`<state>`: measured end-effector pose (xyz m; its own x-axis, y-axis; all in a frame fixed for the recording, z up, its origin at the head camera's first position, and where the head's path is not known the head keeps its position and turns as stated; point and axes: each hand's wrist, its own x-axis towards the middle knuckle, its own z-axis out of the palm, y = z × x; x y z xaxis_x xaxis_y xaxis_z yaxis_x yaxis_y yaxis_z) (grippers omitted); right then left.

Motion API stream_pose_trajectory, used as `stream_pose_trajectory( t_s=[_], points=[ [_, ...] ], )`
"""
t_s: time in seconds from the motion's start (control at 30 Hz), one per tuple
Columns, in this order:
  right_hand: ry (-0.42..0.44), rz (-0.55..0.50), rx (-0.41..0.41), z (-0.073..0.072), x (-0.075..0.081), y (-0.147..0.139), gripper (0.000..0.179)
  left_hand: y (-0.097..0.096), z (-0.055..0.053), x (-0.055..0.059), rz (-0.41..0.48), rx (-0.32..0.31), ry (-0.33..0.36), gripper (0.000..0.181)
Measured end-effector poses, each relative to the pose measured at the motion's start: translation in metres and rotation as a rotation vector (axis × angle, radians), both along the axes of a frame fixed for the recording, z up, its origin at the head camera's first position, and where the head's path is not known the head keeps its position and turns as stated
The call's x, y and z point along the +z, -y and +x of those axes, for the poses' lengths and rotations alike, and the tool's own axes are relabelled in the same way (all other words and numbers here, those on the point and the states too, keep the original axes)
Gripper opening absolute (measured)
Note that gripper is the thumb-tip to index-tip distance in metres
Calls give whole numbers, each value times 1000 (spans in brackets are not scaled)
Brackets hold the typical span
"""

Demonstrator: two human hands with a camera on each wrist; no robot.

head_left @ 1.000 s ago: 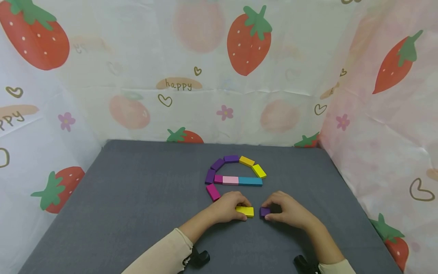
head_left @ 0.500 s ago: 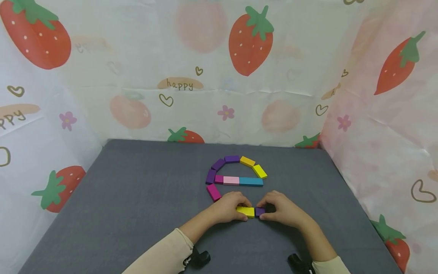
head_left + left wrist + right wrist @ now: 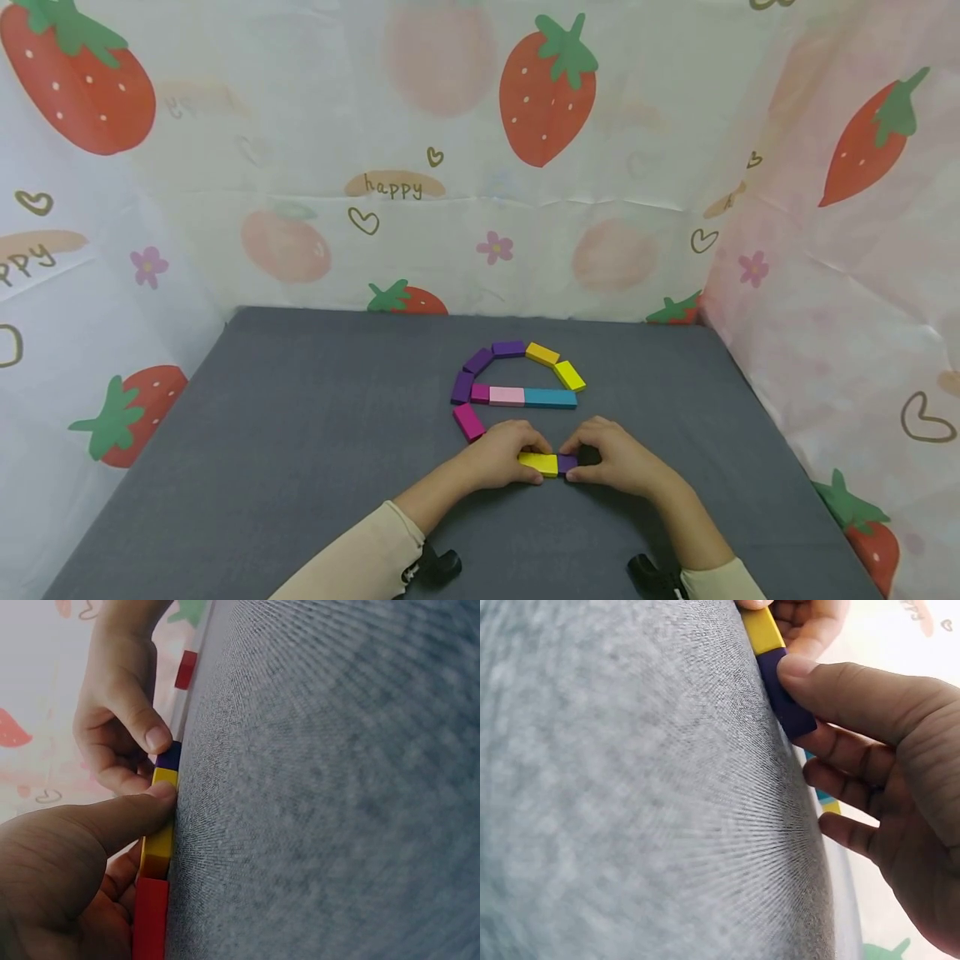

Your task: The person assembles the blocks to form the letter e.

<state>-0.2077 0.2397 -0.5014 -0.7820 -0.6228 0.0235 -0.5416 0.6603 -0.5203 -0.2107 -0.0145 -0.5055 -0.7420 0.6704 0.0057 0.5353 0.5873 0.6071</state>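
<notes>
My left hand [image 3: 501, 454] pinches a yellow block [image 3: 540, 465] between thumb and fingers on the grey cloth. My right hand [image 3: 621, 457] pinches a dark purple block [image 3: 567, 465] by its sides. The purple block's end meets the yellow block's right end in line, also plain in the right wrist view, where the purple block [image 3: 784, 694] adjoins the yellow block [image 3: 763, 631]. In the left wrist view a red block [image 3: 151, 919] stands end to end with the yellow one [image 3: 157, 855], beside my left palm; my left hand hides it in the head view.
Beyond my hands, purple blocks [image 3: 477, 361], yellow-orange blocks [image 3: 542, 353] and a yellow block [image 3: 570, 376] form an arch. Across it runs a row: magenta [image 3: 480, 393], pink block [image 3: 506, 396], blue block [image 3: 550, 398]. A slanted magenta block [image 3: 468, 422] lies left. Patterned cloth hangs around the table.
My right hand has slid left with the purple block, closing the gap until it meets the yellow block. My left hand stays in place with its yellow block.
</notes>
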Motion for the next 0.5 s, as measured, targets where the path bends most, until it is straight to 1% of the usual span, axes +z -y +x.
stream_pose_trajectory(
  t_s=[0.27,0.5],
  points=[
    [20,2,-7,0,1,1,25,0,0,0,7,0,-1,32],
    [10,7,5,0,2,1,25,0,0,0,4,2,-5,32]
  ],
)
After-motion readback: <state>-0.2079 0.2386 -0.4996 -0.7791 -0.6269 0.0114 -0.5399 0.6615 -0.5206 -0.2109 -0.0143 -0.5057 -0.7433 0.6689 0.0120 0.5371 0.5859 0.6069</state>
